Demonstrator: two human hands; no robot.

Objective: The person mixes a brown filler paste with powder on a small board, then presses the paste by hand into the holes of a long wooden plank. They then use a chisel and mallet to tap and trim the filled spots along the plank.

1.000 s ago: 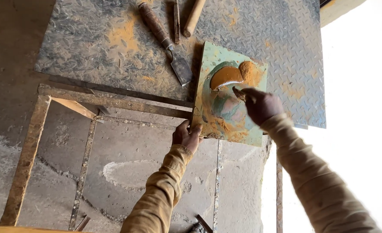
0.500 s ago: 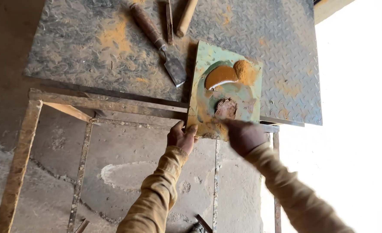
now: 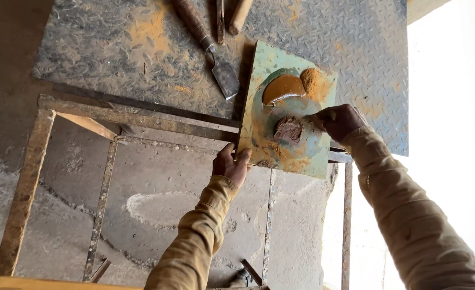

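A green board (image 3: 259,115) is held at the near edge of the metal surface (image 3: 114,48), overhanging it above a rusty frame (image 3: 28,177). The left hand (image 3: 230,164) is clamped on the board's near left corner, fingers closed around the edge. The right hand (image 3: 338,121) is pressed to the board's right side with its fingers drawn together on a small tool (too little of it shows to be named), its tip at a brown lump (image 3: 288,129) in the board's middle. An orange paste patch (image 3: 281,87) and a heap of orange powder (image 3: 315,82) lie untouched toward the far edge, so the mixing is judged only partly done: one lump worked, the rest not yet blended. A chisel (image 3: 208,45) lies farther back on the surface.
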